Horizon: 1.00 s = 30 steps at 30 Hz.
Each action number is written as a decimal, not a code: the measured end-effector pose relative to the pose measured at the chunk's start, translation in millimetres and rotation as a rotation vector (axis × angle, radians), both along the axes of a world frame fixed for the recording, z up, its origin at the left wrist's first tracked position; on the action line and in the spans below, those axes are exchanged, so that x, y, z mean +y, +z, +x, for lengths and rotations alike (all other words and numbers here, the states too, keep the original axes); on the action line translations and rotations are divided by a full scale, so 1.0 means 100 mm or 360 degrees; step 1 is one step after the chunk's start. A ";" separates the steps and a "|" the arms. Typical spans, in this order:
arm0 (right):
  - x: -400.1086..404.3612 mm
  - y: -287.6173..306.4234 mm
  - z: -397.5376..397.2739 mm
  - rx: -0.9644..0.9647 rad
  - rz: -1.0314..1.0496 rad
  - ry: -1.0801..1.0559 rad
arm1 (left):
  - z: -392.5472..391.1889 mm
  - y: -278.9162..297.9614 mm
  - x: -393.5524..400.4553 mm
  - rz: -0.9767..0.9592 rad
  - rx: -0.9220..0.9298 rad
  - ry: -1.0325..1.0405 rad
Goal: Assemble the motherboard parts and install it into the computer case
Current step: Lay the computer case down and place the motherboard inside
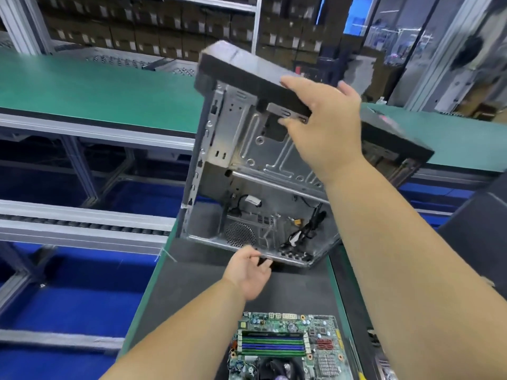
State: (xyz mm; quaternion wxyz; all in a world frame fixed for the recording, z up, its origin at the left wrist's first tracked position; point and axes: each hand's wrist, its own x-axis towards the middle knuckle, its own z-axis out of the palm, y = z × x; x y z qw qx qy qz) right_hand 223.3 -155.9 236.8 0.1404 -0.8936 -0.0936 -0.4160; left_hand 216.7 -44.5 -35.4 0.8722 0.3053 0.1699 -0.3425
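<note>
Now both hands grip the tilted case [263, 171], right hand [323, 127] on far edge, left hand [248, 272] on near rim; lower it open-side up, short of the motherboard [285, 346].

A green workbench [96, 89] is stretching across the left, with a perforated grey metal panel [120, 60] lying at its far edge. Behind it, shelving [153, 26] is holding rows of dark boxes with pale labels. A roller conveyor rail [82, 224] is running below the bench, above a blue floor [68, 303]. A dark mat [192, 286] is covering the near green-edged table, and a blue screen [359, 15] is glowing far back
</note>
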 end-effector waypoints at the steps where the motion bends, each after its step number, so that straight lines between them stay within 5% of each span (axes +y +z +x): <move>1: 0.02 -0.02 0.01 0.0034 -0.0050 0.0005 | 0.00 -0.01 -0.05 -0.0009 0.0015 -0.0041; 13: 0.47 -0.35 0.11 0.0455 -0.0353 0.0237 | -0.07 -0.29 -0.12 0.0192 0.0081 -0.0202; 20: 0.45 -0.26 0.24 0.0401 -0.0424 -0.0090 | -0.03 -0.18 0.07 0.0699 -0.0238 -0.0527; 30: 0.64 -0.19 0.36 0.0430 -0.0533 -0.0376 | -0.03 0.06 0.47 0.0978 -0.0553 -0.0334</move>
